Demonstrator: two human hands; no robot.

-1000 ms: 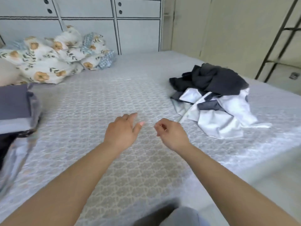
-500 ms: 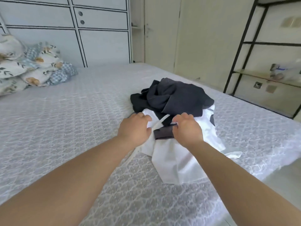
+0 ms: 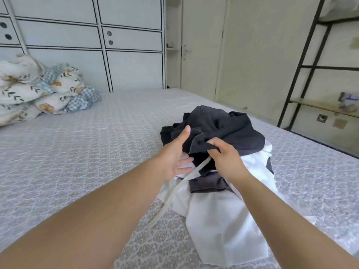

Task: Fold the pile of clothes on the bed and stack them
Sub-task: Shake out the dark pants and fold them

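A heap of unfolded clothes lies on the bed to the right of centre. A dark grey garment (image 3: 231, 131) is on top, a white garment (image 3: 217, 222) spreads beneath it toward me, and a smaller dark piece (image 3: 207, 184) lies between. My right hand (image 3: 227, 162) pinches the front edge of the dark grey garment and lifts it a little. My left hand (image 3: 174, 154) is at the heap's left side, fingers spread, thumb up against the dark cloth, fingertips touching the white fabric.
The grey patterned bed cover (image 3: 97, 152) stretches to the left. Floral and checked bedding (image 3: 38, 88) is bunched at the far left. Cabinet doors (image 3: 132, 55) stand behind the bed, and a black metal shelf frame (image 3: 303, 70) rises at the right.
The view swung right, from the folded stack to the heap. Both hands reached the heap; my right hand has taken hold of the dark grey garment's edge and my left hand has opened.
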